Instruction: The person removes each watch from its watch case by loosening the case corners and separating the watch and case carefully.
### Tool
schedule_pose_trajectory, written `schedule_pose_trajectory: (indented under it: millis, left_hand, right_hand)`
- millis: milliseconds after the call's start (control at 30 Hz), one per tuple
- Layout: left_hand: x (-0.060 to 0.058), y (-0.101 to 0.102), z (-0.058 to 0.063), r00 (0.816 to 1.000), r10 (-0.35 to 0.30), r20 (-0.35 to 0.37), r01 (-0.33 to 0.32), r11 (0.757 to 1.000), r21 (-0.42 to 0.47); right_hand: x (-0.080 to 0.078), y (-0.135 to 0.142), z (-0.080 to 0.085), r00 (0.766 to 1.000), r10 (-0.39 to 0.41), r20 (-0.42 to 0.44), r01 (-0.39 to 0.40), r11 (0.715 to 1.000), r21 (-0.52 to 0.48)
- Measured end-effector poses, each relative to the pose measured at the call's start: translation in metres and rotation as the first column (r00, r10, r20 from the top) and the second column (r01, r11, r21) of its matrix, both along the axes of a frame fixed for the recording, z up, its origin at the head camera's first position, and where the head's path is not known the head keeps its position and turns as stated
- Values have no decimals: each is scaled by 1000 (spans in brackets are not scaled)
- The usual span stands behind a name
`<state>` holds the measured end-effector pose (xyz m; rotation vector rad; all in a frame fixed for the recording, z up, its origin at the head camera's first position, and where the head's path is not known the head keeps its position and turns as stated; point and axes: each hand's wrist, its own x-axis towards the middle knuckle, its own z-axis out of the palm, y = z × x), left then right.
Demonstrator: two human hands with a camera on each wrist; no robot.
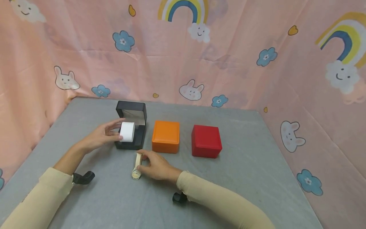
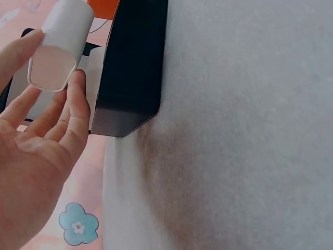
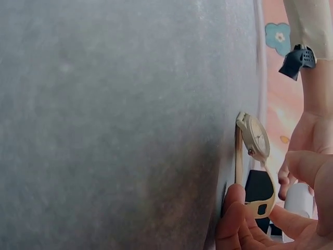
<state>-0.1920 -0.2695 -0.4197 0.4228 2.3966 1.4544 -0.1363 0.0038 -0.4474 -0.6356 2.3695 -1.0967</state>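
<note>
My left hand (image 1: 98, 136) pinches a white watch pillow (image 1: 127, 132) between thumb and fingers, over the open black watch box (image 1: 139, 138). In the left wrist view the hollow end of this pillow (image 2: 67, 31) faces the camera, with fingertips at its rim. My right hand (image 1: 157, 167) grips the strap of a cream wristwatch (image 1: 136, 173) in front of the black box. Seen from the right wrist, the fingers are at the buckle end of the strap, and the dial of the wristwatch (image 3: 257, 136) is tilted to the side.
An orange box (image 1: 166, 136) with its lid down stands right of the black one. Farther right is a red box (image 1: 206, 141), also closed. Grey cloth covers the table (image 1: 243, 178), and a pink patterned curtain (image 1: 160, 70) hangs behind it.
</note>
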Motion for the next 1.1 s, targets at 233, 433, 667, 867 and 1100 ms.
schedule_pose_trajectory:
  millis: [233,433,667,867,1100]
  left_hand:
    - [-2,0,-1,1000,-7,-25,6,1000,-22]
    - [-3,0,1,999,-18,-27,17,999,-34]
    - [-4,2,2,1000,-15,-19,13,998,-57]
    - [-7,3,2,1000,-16,-14,15,997,-75]
    - [-10,5,1,1000,-15,-26,12,994,-112]
  right_hand:
    - [-1,3,3,1000,-23,-1,23,1000,-14]
    - [-2,4,5,999,-38,-29,37,999,-25]
    - [-5,6,7,998,-38,-56,36,999,-36]
    - [-6,9,10,997,-39,-61,37,999,-27]
    - [-7,12,12,998,-48,-35,46,998,-35]
